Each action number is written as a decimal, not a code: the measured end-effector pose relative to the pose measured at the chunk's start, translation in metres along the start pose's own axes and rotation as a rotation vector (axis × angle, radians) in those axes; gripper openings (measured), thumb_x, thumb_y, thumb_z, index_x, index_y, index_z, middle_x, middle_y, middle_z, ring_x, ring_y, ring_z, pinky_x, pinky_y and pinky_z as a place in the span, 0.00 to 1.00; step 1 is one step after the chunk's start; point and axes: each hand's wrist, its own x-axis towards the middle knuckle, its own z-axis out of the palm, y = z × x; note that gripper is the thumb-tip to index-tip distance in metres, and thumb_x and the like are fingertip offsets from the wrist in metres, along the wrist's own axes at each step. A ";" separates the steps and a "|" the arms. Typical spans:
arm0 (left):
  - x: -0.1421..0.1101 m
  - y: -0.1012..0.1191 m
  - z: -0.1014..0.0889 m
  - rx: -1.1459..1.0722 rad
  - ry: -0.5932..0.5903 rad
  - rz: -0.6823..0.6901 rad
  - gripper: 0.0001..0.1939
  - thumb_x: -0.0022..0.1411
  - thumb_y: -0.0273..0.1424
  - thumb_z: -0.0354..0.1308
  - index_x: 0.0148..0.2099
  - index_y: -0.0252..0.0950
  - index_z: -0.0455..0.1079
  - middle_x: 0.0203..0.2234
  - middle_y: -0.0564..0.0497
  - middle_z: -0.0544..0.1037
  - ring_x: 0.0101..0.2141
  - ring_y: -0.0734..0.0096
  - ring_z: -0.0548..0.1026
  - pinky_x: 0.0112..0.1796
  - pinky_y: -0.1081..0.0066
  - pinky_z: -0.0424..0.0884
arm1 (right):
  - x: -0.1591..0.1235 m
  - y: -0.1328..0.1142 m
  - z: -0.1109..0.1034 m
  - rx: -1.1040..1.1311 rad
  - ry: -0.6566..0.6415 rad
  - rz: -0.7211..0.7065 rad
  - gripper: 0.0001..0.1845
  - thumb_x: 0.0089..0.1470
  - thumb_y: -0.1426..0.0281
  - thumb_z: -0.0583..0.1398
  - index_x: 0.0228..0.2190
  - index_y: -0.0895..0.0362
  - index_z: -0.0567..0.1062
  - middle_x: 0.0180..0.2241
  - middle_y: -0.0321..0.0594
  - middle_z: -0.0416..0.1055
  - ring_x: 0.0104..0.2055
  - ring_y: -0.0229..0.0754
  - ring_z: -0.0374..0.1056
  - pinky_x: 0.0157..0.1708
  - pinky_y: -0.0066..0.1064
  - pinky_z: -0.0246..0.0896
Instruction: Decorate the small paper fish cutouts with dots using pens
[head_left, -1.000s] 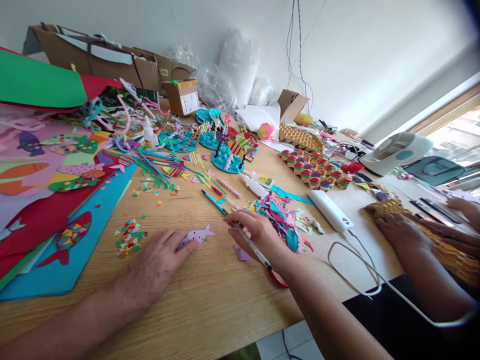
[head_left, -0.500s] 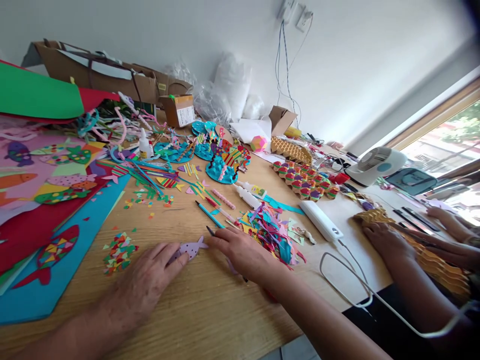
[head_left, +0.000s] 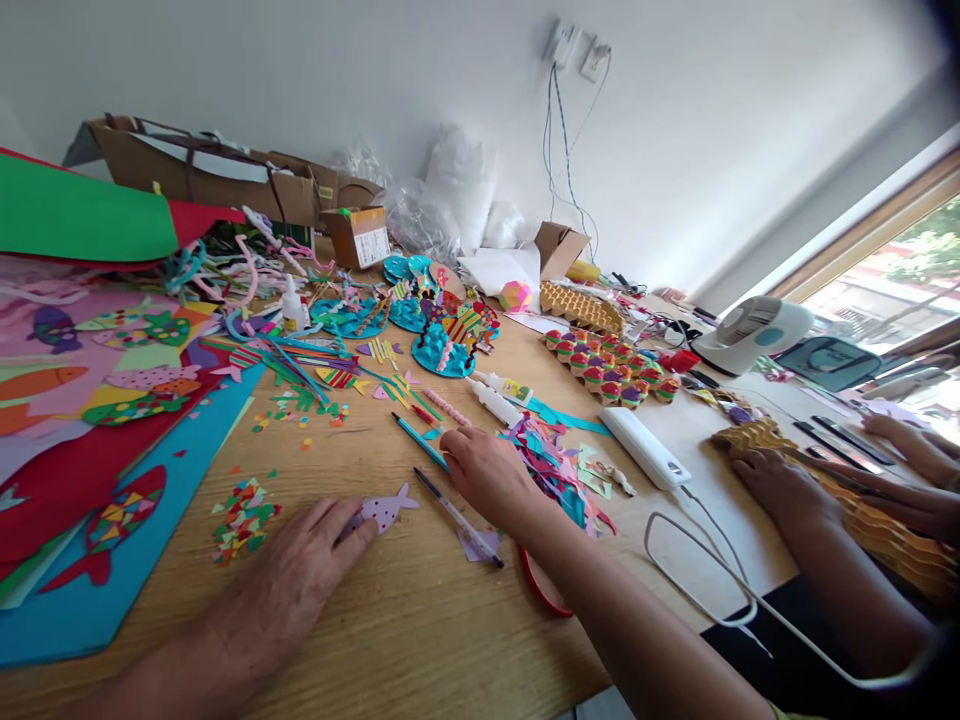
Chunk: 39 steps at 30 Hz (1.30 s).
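Observation:
A purple paper fish with small dark dots lies flat on the wooden table, held down by the fingers and thumb of my left hand. My right hand reaches over several pens, its fingers bent downward. A blue pen and a red pen run up to these fingertips; what they grip is hidden. Below that hand lies a clear-barrelled black pen, across a purple paper scrap. Red scissors handles show partly under my right forearm.
Cut paper bits lie left of the fish. White glue bottles and paper strips are beyond my right hand. A white power strip trails a cable. At right, another person's hands rest on corrugated card.
My right hand has left the black pen, which now lies on the table, and has moved up towards the blue and red pens. My left hand stays on the fish.

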 end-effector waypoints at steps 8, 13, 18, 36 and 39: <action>-0.001 0.004 0.002 0.001 -0.021 -0.058 0.25 0.55 0.14 0.42 0.48 0.41 0.67 0.41 0.50 0.73 0.40 0.66 0.71 0.40 0.68 0.70 | 0.020 0.000 0.005 -0.009 0.009 0.107 0.11 0.57 0.70 0.51 0.37 0.56 0.72 0.39 0.45 0.74 0.39 0.46 0.71 0.30 0.30 0.61; -0.002 0.006 0.002 -0.029 -0.048 -0.084 0.26 0.56 0.14 0.41 0.50 0.41 0.66 0.43 0.50 0.72 0.41 0.66 0.70 0.43 0.67 0.68 | 0.029 0.006 0.011 -0.018 -0.002 0.180 0.12 0.57 0.72 0.51 0.41 0.59 0.70 0.39 0.49 0.74 0.40 0.49 0.71 0.31 0.33 0.62; -0.002 0.004 0.003 -0.076 -0.066 -0.102 0.26 0.55 0.13 0.40 0.50 0.38 0.67 0.44 0.49 0.73 0.43 0.66 0.70 0.45 0.67 0.68 | 0.038 0.009 0.017 0.005 -0.006 0.201 0.12 0.55 0.76 0.51 0.40 0.60 0.71 0.36 0.50 0.74 0.37 0.48 0.72 0.31 0.32 0.61; 0.006 0.001 -0.011 -0.157 -0.103 -0.083 0.19 0.60 0.16 0.43 0.45 0.38 0.68 0.41 0.48 0.73 0.42 0.66 0.71 0.42 0.66 0.71 | -0.047 -0.016 0.019 0.617 0.336 0.047 0.12 0.49 0.80 0.50 0.33 0.57 0.70 0.31 0.40 0.66 0.29 0.38 0.64 0.29 0.28 0.58; 0.009 0.001 -0.013 -0.181 -0.136 -0.098 0.15 0.62 0.20 0.44 0.45 0.37 0.68 0.41 0.48 0.73 0.41 0.65 0.71 0.42 0.64 0.71 | -0.049 -0.017 0.026 0.431 0.206 0.023 0.15 0.51 0.81 0.50 0.37 0.58 0.71 0.37 0.44 0.67 0.35 0.41 0.66 0.32 0.29 0.60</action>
